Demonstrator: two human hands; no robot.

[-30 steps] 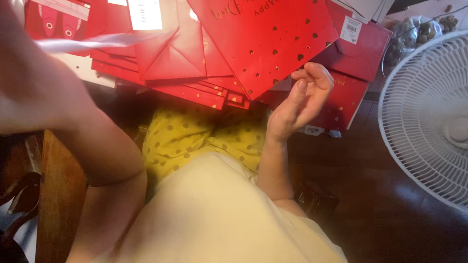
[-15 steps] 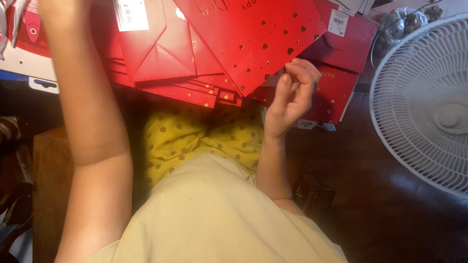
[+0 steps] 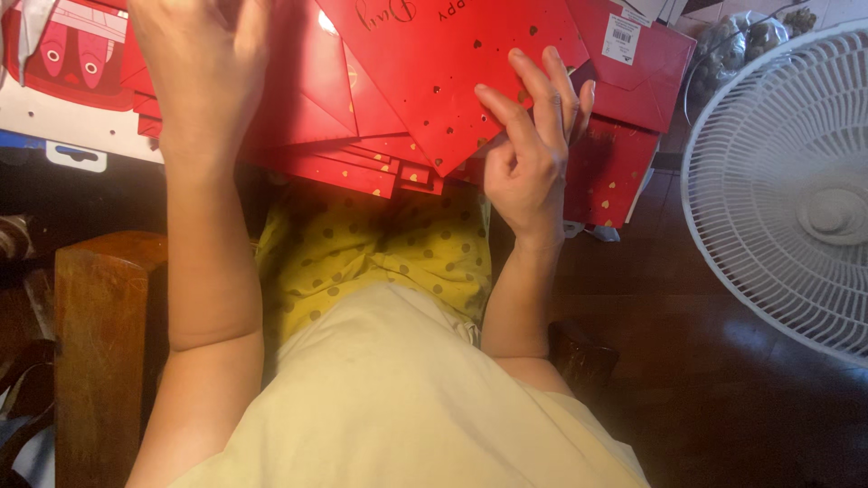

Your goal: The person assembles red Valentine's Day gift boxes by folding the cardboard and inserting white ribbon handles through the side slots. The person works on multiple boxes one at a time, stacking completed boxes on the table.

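**Op:** Red card everywhere on my feed. I'm looking down at a stack of flat red paper bags [image 3: 362, 136] dotted with small gold hearts, lying across the lap just above the yellow spotted cloth [image 3: 380, 253].

**Spotter:** Which sheet is in hand?

**Op:** The top red bag [image 3: 452, 63], the one whose corner points down toward the cloth. My right hand [image 3: 529, 149] sits at its right edge, fingers [image 3: 533, 86] close together and laid flat on the face, thumb tucked near the lower edge. It looks like a light pinch on that edge, though I can't see the underside.

**Spotter:** And the left?

**Op:** Left hand [image 3: 203, 72] is up on the left part of the stack, back of the hand toward me. Fingers are hidden beyond the knuckles, so I can't tell whether they're gripping or just pressing.

**Spotter:** Advice for this step?

**Op:** I'd judge it best to keep the left pressing the stack steady while the right peels only one layer. Glossy card slips, so grip near the corner, not mid-edge, and lift slowly so the sheets beneath don't drag along.

**Spotter:** Surroundings?

**Op:** White fan [image 3: 796, 181] well right of the stack, wooden chair arm [image 3: 99, 343] lower left of it.
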